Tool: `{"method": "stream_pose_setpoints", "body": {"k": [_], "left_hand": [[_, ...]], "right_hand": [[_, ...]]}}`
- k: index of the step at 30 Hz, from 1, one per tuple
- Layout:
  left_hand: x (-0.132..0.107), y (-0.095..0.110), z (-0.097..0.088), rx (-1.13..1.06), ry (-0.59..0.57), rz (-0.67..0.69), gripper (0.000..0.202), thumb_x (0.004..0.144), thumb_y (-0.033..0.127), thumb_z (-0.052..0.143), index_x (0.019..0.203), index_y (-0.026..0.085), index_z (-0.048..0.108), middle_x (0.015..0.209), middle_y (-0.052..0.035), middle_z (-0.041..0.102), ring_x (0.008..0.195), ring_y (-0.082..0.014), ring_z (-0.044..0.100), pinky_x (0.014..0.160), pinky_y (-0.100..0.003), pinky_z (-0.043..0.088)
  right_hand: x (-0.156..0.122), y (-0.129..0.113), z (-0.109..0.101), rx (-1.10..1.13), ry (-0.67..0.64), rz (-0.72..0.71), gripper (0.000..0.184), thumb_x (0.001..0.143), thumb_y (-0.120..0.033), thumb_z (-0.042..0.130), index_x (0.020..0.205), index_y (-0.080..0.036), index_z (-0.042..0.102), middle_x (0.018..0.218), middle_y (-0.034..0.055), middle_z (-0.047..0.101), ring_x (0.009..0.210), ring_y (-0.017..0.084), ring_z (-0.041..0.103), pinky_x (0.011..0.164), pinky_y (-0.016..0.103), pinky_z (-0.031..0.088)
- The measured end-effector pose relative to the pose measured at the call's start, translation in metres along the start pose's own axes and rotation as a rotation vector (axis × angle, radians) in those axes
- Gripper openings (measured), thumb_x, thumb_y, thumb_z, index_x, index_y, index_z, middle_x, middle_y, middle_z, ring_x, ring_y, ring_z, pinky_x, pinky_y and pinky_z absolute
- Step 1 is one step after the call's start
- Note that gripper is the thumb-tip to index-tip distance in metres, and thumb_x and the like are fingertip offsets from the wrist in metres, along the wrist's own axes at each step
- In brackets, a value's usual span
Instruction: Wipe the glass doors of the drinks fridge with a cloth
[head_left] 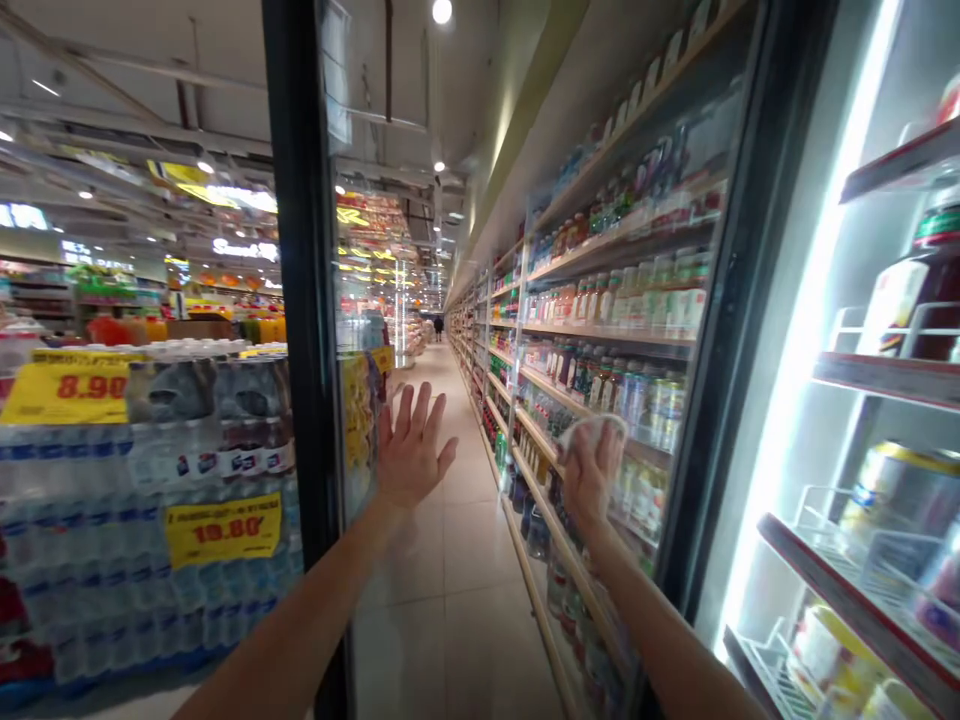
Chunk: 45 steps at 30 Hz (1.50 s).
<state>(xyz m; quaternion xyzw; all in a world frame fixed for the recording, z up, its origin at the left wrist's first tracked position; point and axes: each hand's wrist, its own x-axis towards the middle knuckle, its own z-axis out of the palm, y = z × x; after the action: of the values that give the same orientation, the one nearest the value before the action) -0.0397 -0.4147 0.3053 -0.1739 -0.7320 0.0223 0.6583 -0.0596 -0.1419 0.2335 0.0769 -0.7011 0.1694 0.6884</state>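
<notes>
A glass cooler door (442,560) in a black frame stands swung out in front of me. Through the pane show an aisle and long shelves of bottles. My left hand (412,450) is held against or close to the glass on the left side, palm forward and fingers spread, holding nothing. On the right side of the pane my right hand (589,475) presses a pale cloth (611,432) against the glass. That hand is slightly blurred, and its palm side is hidden from me.
At the right is the lit cooler interior, with a bright vertical light strip (810,300) and wire shelves (885,375) of bottles and cans. Stacked packs of bottled water (97,530) with yellow price signs (225,528) stand at the left. A distant person (439,327) is in the aisle.
</notes>
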Motion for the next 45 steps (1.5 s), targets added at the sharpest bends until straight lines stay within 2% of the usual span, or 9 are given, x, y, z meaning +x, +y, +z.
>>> {"method": "stream_pose_setpoints", "body": {"k": [6,14,19,22,29,34,37,42,45], "left_hand": [[0.000,-0.003,0.002,-0.027,0.005,-0.001,0.066,0.086,0.037,0.049,0.143,0.016,0.024,0.145,-0.0145,0.032,0.140,-0.0255,0.012,0.113,-0.048,0.009],[-0.001,0.000,-0.001,-0.008,-0.019,-0.025,0.064,0.086,0.037,0.047,0.144,0.018,0.024,0.146,-0.0128,0.031,0.140,-0.0267,0.015,0.113,-0.049,0.009],[0.000,0.000,-0.002,0.038,0.022,0.016,0.068,0.085,0.034,0.049,0.144,0.016,0.021,0.145,-0.0147,0.032,0.140,-0.0262,0.013,0.113,-0.049,0.012],[0.001,-0.001,-0.001,0.045,0.035,0.027,0.066,0.085,0.034,0.049,0.143,0.014,0.023,0.143,-0.0166,0.035,0.140,-0.0253,0.011,0.113,-0.049,0.011],[0.001,0.000,-0.001,0.061,0.026,0.019,0.062,0.086,0.035,0.048,0.140,0.012,0.031,0.142,-0.0179,0.036,0.141,-0.0260,0.010,0.112,-0.049,0.011],[0.001,0.000,-0.001,0.040,0.016,0.005,0.061,0.086,0.036,0.048,0.140,0.013,0.031,0.143,-0.0175,0.036,0.141,-0.0251,0.009,0.112,-0.049,0.010],[0.001,0.000,0.000,0.031,0.015,0.000,0.061,0.086,0.036,0.049,0.140,0.014,0.032,0.143,-0.0166,0.035,0.141,-0.0253,0.011,0.113,-0.049,0.010],[0.000,0.002,-0.003,-0.008,-0.031,-0.030,0.061,0.086,0.035,0.047,0.141,0.016,0.030,0.144,-0.0141,0.033,0.140,-0.0254,0.012,0.114,-0.048,0.007],[0.000,0.003,-0.004,-0.017,-0.051,-0.046,0.060,0.086,0.035,0.046,0.141,0.017,0.030,0.144,-0.0133,0.034,0.140,-0.0256,0.013,0.114,-0.049,0.006]], "right_hand": [[-0.005,-0.049,0.005,0.103,-0.252,-0.429,0.034,0.082,-0.027,0.055,0.115,-0.032,0.060,0.144,0.0041,0.035,0.134,0.028,0.028,0.107,0.052,0.026],[0.017,0.050,0.000,-0.044,0.166,0.255,0.049,0.088,-0.023,0.037,0.137,-0.020,0.041,0.149,0.0164,0.021,0.138,0.036,0.016,0.100,0.066,0.026],[0.006,-0.008,0.003,0.032,-0.112,-0.216,0.042,0.085,-0.021,0.046,0.127,-0.026,0.051,0.150,0.0097,0.022,0.138,0.031,0.017,0.105,0.057,0.026],[0.000,0.003,-0.003,0.030,-0.228,-0.386,0.036,0.085,-0.023,0.048,0.119,-0.030,0.057,0.145,0.0064,0.033,0.136,0.028,0.024,0.107,0.054,0.025],[0.031,0.071,-0.006,-0.077,0.156,0.300,0.050,0.087,-0.025,0.035,0.135,-0.014,0.042,0.148,0.0185,0.021,0.138,0.035,0.014,0.102,0.063,0.024],[0.028,-0.020,0.004,0.043,-0.144,-0.284,0.042,0.085,-0.024,0.045,0.126,-0.027,0.053,0.149,0.0081,0.025,0.138,0.031,0.018,0.106,0.055,0.025],[0.023,-0.030,0.003,0.082,-0.257,-0.442,0.039,0.082,-0.024,0.050,0.120,-0.032,0.057,0.146,0.0036,0.032,0.136,0.029,0.025,0.108,0.052,0.024],[0.038,0.045,-0.006,-0.038,0.023,0.056,0.047,0.085,-0.023,0.040,0.132,-0.022,0.047,0.148,0.0138,0.025,0.137,0.034,0.021,0.102,0.062,0.024],[0.048,0.044,-0.001,-0.036,0.114,0.211,0.050,0.086,-0.023,0.038,0.136,-0.019,0.042,0.149,0.0158,0.021,0.138,0.035,0.016,0.102,0.063,0.023]]}}
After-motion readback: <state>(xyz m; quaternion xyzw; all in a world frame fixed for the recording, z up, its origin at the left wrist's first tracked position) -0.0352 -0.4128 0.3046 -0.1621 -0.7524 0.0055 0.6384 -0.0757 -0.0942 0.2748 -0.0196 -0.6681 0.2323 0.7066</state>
